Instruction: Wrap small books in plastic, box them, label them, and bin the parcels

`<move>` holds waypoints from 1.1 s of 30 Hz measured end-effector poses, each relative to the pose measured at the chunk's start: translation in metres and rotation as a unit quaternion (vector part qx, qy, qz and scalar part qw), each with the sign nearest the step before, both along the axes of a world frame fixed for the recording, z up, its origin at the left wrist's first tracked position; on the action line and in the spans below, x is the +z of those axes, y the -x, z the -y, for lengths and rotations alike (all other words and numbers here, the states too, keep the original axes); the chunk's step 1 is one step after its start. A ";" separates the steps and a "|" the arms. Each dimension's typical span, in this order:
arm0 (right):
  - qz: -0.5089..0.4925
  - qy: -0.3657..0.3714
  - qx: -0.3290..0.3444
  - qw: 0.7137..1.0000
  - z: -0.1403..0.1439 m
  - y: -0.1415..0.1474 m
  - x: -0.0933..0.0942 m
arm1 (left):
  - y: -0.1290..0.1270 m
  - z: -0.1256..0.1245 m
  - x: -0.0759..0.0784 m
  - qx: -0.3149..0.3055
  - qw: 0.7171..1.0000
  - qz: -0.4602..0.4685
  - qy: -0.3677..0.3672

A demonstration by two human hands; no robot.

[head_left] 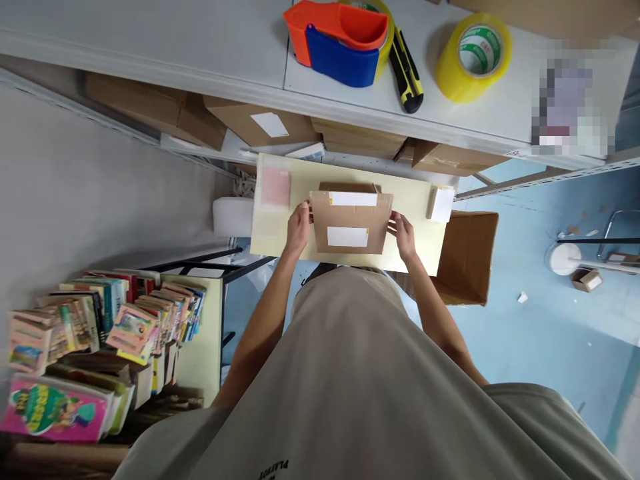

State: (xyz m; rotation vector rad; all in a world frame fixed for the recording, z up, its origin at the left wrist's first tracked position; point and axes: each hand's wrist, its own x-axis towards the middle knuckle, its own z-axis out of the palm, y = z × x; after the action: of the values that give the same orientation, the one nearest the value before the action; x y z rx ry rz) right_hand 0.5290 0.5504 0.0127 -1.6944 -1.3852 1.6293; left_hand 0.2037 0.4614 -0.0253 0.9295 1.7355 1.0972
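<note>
A brown cardboard box (350,217) with two white labels lies between my hands, over a pale yellow tabletop (420,200). My left hand (299,230) grips its left edge, the fingers partly hidden by the cardboard. At the opposite edge, my right hand (404,235) holds on with its fingertips tucked behind the side. A flap shows along the far edge of the box. To the left on the tabletop is a pinkish sheet (276,188), and a small white stack (441,203) sits at the right end.
On the shelf (225,40) above are an orange and blue tape dispenser (343,57), a yellow box cutter (407,77) and a tape roll (450,70). Cartons (360,137) fill the level below. An open carton (467,260) stands right; books (133,327) are stacked left.
</note>
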 end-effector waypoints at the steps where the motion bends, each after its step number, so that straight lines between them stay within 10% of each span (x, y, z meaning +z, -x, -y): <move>1: -0.010 -0.013 -0.003 1.000 0.003 -0.001 0.006 | 0.001 0.004 0.010 0.037 0.999 0.021 0.014; 5: -0.027 -0.015 -0.015 0.999 0.013 -0.005 0.019 | 0.005 0.020 0.041 0.085 0.990 0.067 0.086; 10: 0.054 0.035 0.076 0.995 0.008 0.005 0.024 | -0.001 0.022 0.051 0.007 0.972 -0.107 0.210; 16: 0.344 -0.021 0.194 0.918 0.003 0.067 0.036 | -0.015 0.007 0.056 -0.053 0.941 -0.249 0.223; 21: 0.398 -0.081 0.220 0.887 0.015 0.105 0.034 | -0.031 -0.006 0.059 -0.051 0.919 -0.287 0.264; 28: 0.286 -0.100 0.135 0.943 -0.001 0.035 0.013 | 0.017 0.008 0.031 0.065 0.979 -0.048 0.189; 33: 0.143 -0.097 0.035 0.984 -0.010 -0.006 -0.005 | 0.035 0.024 0.007 0.148 0.964 0.155 0.155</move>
State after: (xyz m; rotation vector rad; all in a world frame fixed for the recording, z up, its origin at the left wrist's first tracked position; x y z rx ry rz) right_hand 0.5349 0.5601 0.0079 -1.8316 -1.6961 1.2705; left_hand 0.1688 0.4374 -0.0178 0.2924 1.7484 1.0508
